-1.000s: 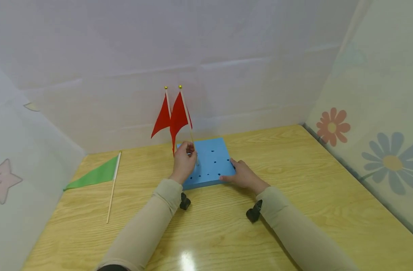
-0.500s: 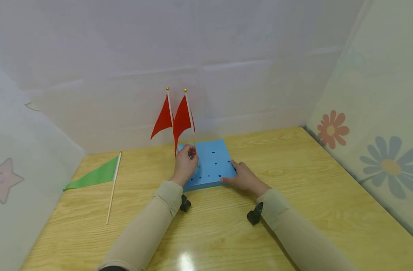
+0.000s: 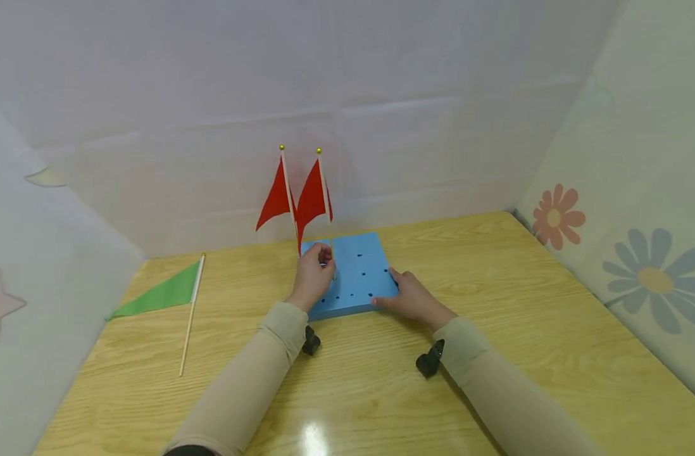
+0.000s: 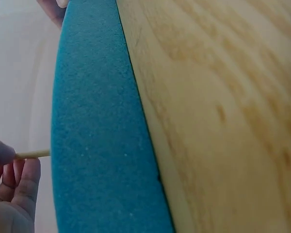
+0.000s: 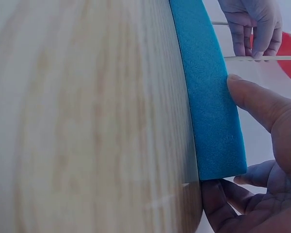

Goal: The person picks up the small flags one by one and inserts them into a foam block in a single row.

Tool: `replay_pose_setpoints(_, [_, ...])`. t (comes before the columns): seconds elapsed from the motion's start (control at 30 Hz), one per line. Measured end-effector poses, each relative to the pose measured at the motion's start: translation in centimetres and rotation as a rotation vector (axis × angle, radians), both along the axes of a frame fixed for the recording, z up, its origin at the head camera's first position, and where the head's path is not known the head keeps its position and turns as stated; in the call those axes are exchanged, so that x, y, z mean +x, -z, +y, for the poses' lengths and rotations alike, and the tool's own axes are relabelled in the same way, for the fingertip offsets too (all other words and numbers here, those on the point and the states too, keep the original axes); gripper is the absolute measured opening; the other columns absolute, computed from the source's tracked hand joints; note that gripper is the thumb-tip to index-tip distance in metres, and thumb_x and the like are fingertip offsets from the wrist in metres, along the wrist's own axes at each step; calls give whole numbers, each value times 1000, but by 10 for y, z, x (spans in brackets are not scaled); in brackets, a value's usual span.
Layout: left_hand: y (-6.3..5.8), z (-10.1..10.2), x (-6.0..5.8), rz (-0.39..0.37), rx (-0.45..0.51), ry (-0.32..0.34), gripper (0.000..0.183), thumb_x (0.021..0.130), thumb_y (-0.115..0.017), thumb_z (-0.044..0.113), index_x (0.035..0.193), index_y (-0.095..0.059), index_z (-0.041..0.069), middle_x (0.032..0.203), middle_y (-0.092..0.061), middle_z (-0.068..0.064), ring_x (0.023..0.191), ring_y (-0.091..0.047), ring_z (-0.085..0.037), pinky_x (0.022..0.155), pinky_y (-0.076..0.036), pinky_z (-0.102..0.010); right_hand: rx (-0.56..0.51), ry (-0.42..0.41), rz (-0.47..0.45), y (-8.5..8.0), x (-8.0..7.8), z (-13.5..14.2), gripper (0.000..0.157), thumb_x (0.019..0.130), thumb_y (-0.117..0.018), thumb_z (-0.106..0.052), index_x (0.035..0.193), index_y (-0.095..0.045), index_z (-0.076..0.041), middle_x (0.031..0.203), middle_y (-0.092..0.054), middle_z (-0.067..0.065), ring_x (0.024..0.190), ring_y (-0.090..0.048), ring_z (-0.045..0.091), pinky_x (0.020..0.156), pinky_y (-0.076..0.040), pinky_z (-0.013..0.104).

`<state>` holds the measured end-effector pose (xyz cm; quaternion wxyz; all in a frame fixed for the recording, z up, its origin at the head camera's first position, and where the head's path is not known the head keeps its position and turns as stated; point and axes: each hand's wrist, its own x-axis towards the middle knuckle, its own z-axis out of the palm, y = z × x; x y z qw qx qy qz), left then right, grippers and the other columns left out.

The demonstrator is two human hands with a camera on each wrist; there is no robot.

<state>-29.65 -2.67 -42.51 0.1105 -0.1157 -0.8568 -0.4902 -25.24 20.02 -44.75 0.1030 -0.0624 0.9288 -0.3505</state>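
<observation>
Red fabric is being held up above a blue foam block (image 3: 344, 247): the pale stick (image 4: 34, 155) of one red pennant (image 3: 312, 197) is being pinched low down between the thumb and fingertips of the left hand (image 3: 313, 277). Compared with a second ago, this pennant is being held more upright, and its gold ball tip (image 3: 319, 151) is showing farther from that of the second red pennant (image 3: 275, 202), which is standing beside it on the left, its foot hidden by the hand in the head view. The pinched stick is meeting the block's top; whether its end is sitting in a hole cannot be told. The block's near right corner is being gripped by the right hand (image 3: 414, 299), as before, with the thumb on the upper front edge and the fingers bent against the side. The block is thick, flat and four-sided, its sides finely grained, its top dotted with small dark holes (image 3: 363, 274). A long triangular green pennant (image 3: 164, 294) is lying on the glossy, wood-grained table (image 3: 359, 392), well apart to the left. Creased white sheeting (image 3: 416, 164) is hanging behind.
</observation>
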Motion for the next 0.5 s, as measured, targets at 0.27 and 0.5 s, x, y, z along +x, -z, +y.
replay_pose_setpoints(0.27, [-3,-4,1,-96,35,-12,33,99,-63,0,130,-59,-11,119,-64,-19,109,-64,-32,95,-54,-42,5,16,-4,5,-2,2,96,96,-75,-38,160,-20,8,152,-34,37,141,-39,48,115,-34,57])
replay_pose_setpoints(0.5, [-5,-4,5,-137,59,25,43,99,-63,3,138,-53,-12,124,-63,-21,114,-64,-33,94,-56,-44,-9,-3,1,5,-4,6,98,96,-75,-39,159,-19,10,151,-33,39,141,-37,50,114,-34,57])
